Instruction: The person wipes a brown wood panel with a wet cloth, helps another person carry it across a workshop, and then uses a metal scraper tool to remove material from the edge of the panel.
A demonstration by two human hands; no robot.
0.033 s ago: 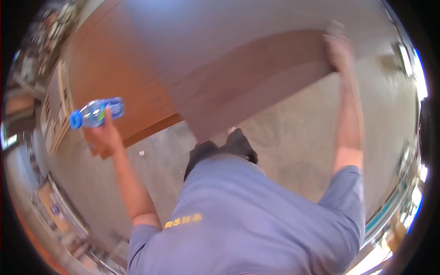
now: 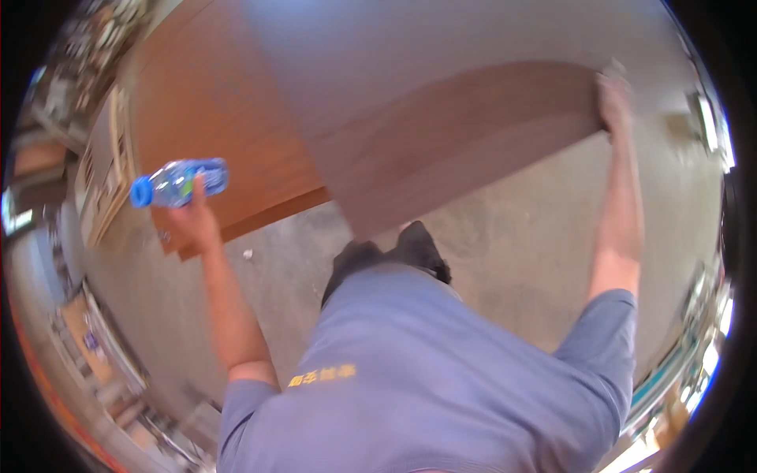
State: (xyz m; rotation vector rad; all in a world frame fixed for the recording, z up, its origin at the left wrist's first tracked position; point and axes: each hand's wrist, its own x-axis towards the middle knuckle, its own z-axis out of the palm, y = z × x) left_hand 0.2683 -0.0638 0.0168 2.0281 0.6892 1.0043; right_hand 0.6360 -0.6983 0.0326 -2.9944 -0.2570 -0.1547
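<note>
In my left hand is a clear plastic bottle with a blue cap, lying nearly sideways with the cap to the left. My fingers are closed round its near side. Far out to the right, my right hand grips the right end of a large dark brown board; its fingers are blurred. The board slopes across in front of me, its near left corner just above my legs. An orange-brown board lies to its left, partly covered by it, below the bottle.
Bare concrete floor shows between the boards and my legs. A pale wooden frame stands at the left. Blurred clutter fills the far left, and more items line the right rim.
The whole picture has shifted slightly to the right. My right hand and the board's end are a little farther right; both hands keep their holds.
</note>
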